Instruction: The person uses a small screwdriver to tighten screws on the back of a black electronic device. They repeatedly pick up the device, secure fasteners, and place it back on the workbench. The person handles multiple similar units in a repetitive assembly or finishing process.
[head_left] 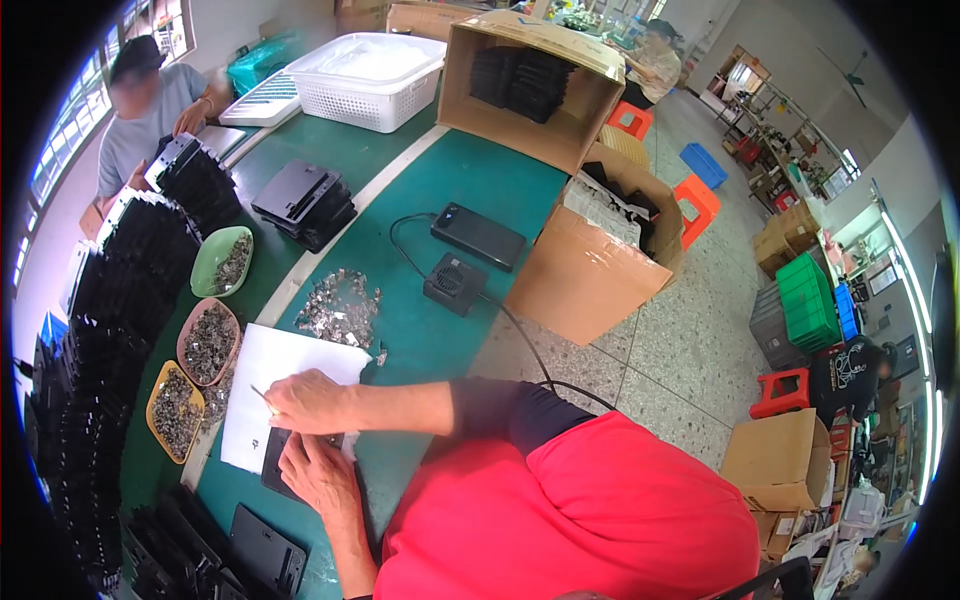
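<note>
My right hand (pixel 305 400) is closed around a thin, pointed metal tool (pixel 258 392), whose tip sticks out past the fingers; its exact kind is too small to tell. Just below it, my left hand (pixel 318 472) presses its bent fingers on a black plastic part (pixel 272 468), holding it against the table. Both hands partly cover this part. Under the hands lies a white sheet (pixel 255 405) with a few tiny dark pieces on it. A loose heap of small metal pieces (pixel 340 308) sits beyond the sheet.
Green, pink and yellow trays (pixel 196 262) (pixel 183 340) (pixel 156 405) hold small metal parts. Tall black stacks (pixel 120 300) line the left. A black box with a cable (pixel 475 237), open cartons (pixel 590 265) and a white basket (pixel 365 100) stand farther off. A co-worker (pixel 150 120) sits opposite.
</note>
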